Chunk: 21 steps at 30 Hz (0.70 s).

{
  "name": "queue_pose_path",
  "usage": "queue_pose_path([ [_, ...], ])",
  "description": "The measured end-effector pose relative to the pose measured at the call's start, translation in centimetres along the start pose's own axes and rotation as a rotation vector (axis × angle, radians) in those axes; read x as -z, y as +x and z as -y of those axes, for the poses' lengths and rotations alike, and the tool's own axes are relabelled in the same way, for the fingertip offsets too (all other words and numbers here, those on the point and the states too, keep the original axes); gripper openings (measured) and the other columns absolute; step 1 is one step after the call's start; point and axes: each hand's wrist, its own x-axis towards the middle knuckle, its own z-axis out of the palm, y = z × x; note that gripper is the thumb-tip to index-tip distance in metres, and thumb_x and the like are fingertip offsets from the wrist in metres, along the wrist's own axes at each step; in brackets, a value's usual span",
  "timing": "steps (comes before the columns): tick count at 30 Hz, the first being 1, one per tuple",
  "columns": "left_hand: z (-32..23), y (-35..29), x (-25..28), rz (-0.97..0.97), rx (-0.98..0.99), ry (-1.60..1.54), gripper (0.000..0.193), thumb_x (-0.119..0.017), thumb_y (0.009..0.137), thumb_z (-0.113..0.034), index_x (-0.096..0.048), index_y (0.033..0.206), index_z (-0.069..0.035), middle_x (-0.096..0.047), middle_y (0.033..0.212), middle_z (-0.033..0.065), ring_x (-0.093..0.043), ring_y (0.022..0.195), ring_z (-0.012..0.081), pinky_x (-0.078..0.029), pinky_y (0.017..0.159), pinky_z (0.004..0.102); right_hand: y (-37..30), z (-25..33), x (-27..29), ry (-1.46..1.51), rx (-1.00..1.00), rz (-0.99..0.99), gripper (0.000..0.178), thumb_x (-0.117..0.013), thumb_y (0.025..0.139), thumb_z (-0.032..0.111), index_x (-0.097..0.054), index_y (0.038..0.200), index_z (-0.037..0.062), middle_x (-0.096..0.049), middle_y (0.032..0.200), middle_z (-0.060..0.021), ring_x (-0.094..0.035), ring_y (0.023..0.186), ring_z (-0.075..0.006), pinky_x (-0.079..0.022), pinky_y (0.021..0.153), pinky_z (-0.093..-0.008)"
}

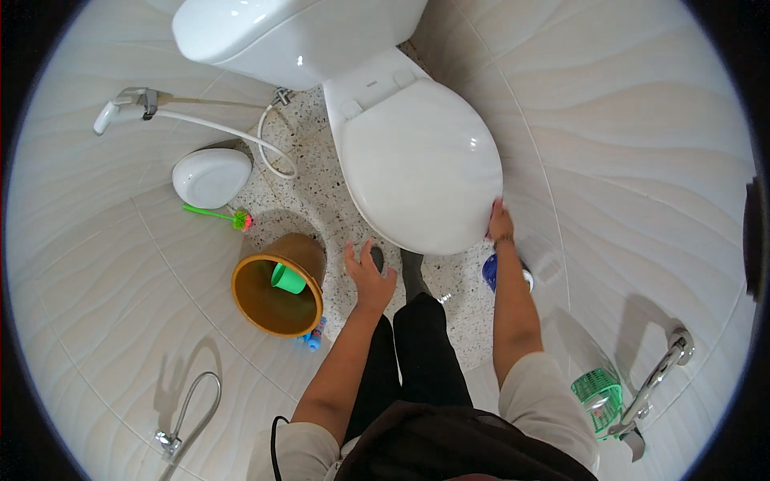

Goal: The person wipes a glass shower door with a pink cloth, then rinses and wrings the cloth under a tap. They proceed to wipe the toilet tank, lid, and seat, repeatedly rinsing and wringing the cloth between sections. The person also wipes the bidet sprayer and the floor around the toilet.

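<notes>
A white toilet with its lid (425, 164) down stands in front of me. My right hand (500, 223) is at the right front rim of the lid, its fingers closed on a small dark-pink thing that is mostly hidden; it may be a cloth or sponge. My left hand (370, 276) hangs in the air just before the front of the toilet, its fingers spread and holding nothing. Left of that hand is a brown bucket (278, 327) with a green dipper (288, 278) inside.
A green-handled brush (241, 220) lies near a white wall-side basin (212, 178). The bidet sprayer (120, 108) hangs on the left wall with its hose looping down. A blue container (490, 272) is partly behind my right forearm. At right are a green basket (597, 394) and metal fixture (658, 373).
</notes>
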Motion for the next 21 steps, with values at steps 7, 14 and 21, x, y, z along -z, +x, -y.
queue_pose_path([
  [7, -4.4, 0.5, 1.0, 0.22, -0.326, -0.035, 0.075, -0.072, 0.068, -0.018, -0.034, 0.132, -0.009, -0.023, 0.138, 0.0209, -0.026, 0.125, 0.0407, -0.025, 0.101, 0.0515, -5.9, -5.9, -0.8, 0.759, -0.173, -0.084, 0.042, -0.048, 0.088, 0.048, -0.051, 0.088, 0.0058, -0.046, 0.059, 0.0006, -0.045, 0.048, -0.0096, -0.041, 0.043, -0.024],
  [14, -11.3, 0.6, 6.8, 0.135, -0.772, 0.22, 0.058, -0.054, 0.081, -0.051, -0.048, 0.126, -0.015, -0.038, 0.136, 0.0111, -0.036, 0.123, 0.0337, -0.021, 0.103, 0.0514, -19.5, 9.2, 7.7, 0.884, 0.093, -0.132, 0.031, -0.046, 0.093, 0.035, -0.048, 0.101, 0.0052, -0.052, 0.081, -0.0005, -0.048, 0.066, -0.0081, -0.042, 0.057, -0.0232],
  [21, -16.0, 10.5, 16.0, -0.231, -0.77, -0.277, 0.039, -0.054, 0.087, -0.035, -0.056, 0.117, -0.01, -0.053, 0.12, 0.0116, -0.048, 0.111, 0.0283, -0.033, 0.096, 0.0409, -17.1, 27.4, 7.6, 1.087, 0.701, -0.059, 0.048, -0.037, 0.095, 0.04, -0.041, 0.125, 0.0028, -0.051, 0.11, -0.0082, -0.052, 0.093, -0.015, -0.046, 0.068, -0.0252],
])
